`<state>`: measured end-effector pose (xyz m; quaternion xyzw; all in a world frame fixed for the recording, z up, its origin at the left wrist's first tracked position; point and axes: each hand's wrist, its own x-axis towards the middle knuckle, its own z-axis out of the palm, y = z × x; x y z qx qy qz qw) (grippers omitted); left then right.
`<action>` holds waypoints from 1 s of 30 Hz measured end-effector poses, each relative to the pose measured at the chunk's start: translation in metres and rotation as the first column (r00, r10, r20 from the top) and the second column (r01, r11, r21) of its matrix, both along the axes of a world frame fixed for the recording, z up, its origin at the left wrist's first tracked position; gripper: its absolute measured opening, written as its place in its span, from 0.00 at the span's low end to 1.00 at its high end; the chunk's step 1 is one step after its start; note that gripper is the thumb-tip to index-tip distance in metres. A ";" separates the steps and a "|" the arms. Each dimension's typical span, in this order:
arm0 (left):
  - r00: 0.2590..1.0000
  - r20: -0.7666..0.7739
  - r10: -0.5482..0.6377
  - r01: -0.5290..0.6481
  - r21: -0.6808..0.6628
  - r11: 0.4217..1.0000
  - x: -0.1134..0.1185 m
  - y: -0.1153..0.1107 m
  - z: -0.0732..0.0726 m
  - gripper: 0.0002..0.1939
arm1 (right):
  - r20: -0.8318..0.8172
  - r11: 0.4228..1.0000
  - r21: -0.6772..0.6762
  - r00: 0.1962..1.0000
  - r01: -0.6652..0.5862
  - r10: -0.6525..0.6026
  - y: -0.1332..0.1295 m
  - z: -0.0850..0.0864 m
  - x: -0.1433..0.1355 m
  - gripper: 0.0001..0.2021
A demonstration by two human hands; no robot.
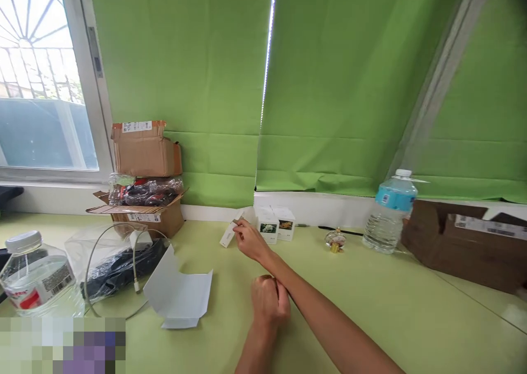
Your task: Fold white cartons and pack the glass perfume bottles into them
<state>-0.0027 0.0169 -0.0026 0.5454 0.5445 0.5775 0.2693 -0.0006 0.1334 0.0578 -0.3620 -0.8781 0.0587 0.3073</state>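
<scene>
My right hand (pixel 250 241) reaches across to the left, with its thumb and fingers closed on a narrow white box (pixel 226 236) that leans at a slant. Just right of it stand two small white boxes with flower pictures, a white-flower box (pixel 268 228) and an orange-flower box (pixel 285 224). Beneath my right forearm, my left hand (pixel 269 298) rests on the table as a closed fist, and no object shows in it. A folded sheet of white card (pixel 181 291) lies to the left of my fist. Farther right sits a small glass bottle with a gold cap (pixel 335 240).
A large water bottle (pixel 389 215) and a brown carton (pixel 465 247) stand at the right. On the left are stacked cardboard boxes (pixel 146 157), a bagged black item (pixel 123 269), a white cable (pixel 135 283) and another bottle (pixel 39 278). Green blinds (pixel 177 61) hang behind the table.
</scene>
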 end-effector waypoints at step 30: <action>0.982 -0.029 -0.185 0.185 -0.024 0.983 0.025 0.007 -0.004 0.21 | -0.402 0.976 -0.215 0.909 0.023 -0.110 -0.112 0.028 0.150 0.11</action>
